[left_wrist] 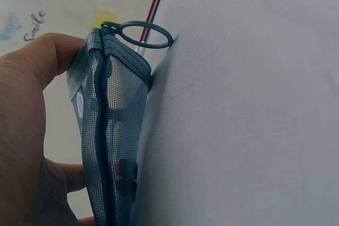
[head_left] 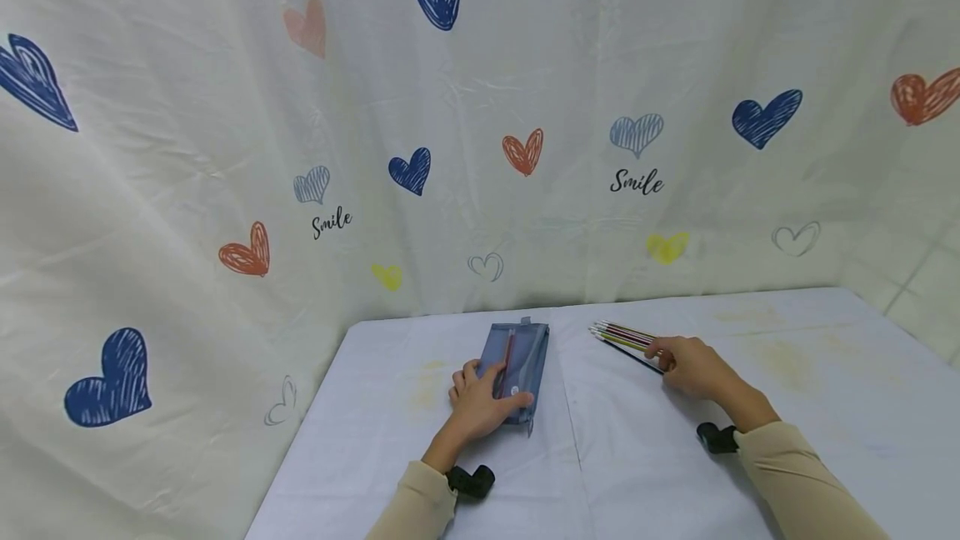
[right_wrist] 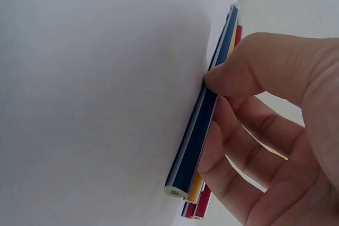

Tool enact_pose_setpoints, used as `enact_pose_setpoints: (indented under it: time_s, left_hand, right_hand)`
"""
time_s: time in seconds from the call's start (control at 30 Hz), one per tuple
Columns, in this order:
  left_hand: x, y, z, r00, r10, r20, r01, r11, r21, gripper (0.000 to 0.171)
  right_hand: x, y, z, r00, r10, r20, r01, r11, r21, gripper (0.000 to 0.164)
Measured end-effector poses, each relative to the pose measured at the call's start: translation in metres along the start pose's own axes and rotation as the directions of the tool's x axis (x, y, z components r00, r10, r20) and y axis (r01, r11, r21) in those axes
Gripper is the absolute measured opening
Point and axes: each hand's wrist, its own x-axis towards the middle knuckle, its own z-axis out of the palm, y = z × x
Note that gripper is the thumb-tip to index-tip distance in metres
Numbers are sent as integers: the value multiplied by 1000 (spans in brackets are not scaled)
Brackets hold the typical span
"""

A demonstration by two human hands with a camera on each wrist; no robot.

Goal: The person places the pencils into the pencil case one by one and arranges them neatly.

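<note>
A blue mesh pencil case (head_left: 534,365) with a zipper and a ring pull (left_wrist: 143,23) lies on the table. My left hand (head_left: 480,400) rests on its near end, the thumb touching the case beside the zipper end in the left wrist view. One reddish pencil (head_left: 508,350) shows along the case; whether it lies inside or on top I cannot tell. To the right, my right hand (head_left: 693,367) pinches several pencils between thumb and fingers. A dark blue pencil (right_wrist: 193,136) faces the right wrist camera, with yellow and red pencils (right_wrist: 203,202) behind it.
A white cloth covers the table (head_left: 630,473). Behind it hangs a white curtain (head_left: 577,257) printed with hearts and "Smile". Dark wrist cameras (head_left: 471,483) sit on both wrists.
</note>
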Motion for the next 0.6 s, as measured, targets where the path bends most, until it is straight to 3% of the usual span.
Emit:
enact_pose_setpoints:
  time_s: [0.6]
  left_hand:
    - [-1, 0, 1, 1000, 10, -7, -10, 1000, -1, 85]
  right_hand:
    - [-3, -4, 1, 1000, -18, 12, 17, 1000, 12, 37]
